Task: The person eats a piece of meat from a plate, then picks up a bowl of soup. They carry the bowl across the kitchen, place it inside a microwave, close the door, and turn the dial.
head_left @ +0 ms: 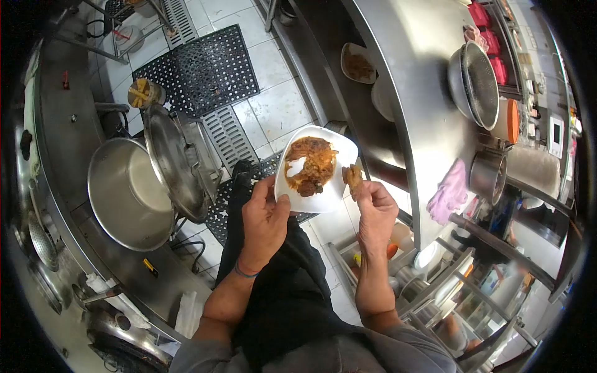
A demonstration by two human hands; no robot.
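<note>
In the head view my left hand grips the near left edge of a white square-cornered plate, thumb on the rim and fingers beneath it. Brown saucy food covers the plate's middle, with a bare white patch and a darker lump at the near side. Just off the plate's right edge, my right hand pinches a browned piece of cooked meat between thumb and fingers. Its exact cut is hard to make out.
On the left stand a large steel pot and a tilted metal lid. A steel counter runs along the right, bearing a colander and a pink cloth. Black rubber mats lie on the tiled floor.
</note>
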